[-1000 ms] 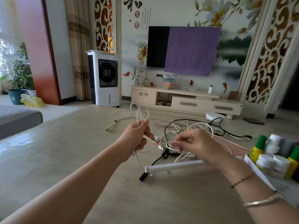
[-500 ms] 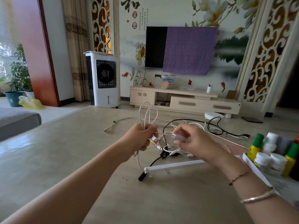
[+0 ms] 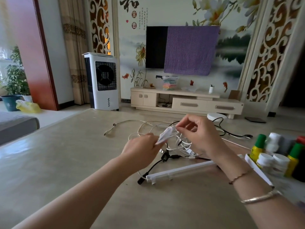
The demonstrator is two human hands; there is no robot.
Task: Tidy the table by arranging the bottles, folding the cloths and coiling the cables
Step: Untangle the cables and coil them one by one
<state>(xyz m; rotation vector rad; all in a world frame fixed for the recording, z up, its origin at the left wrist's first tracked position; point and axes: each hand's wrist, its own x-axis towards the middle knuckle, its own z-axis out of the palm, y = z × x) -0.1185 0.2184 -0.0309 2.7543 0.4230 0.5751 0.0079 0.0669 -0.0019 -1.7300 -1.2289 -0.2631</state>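
Above the table, the left hand and the right hand both pinch a blurred white cable bundle stretched between them — left at its lower end, right at its upper end. Beneath the hands lies a tangle of white and black cables, with bottles well off to the right.

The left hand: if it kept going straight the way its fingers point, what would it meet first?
Probably the right hand. The left hand points up and right along the white bundle both hands pinch, above the cable tangle. Depth is hard to judge.
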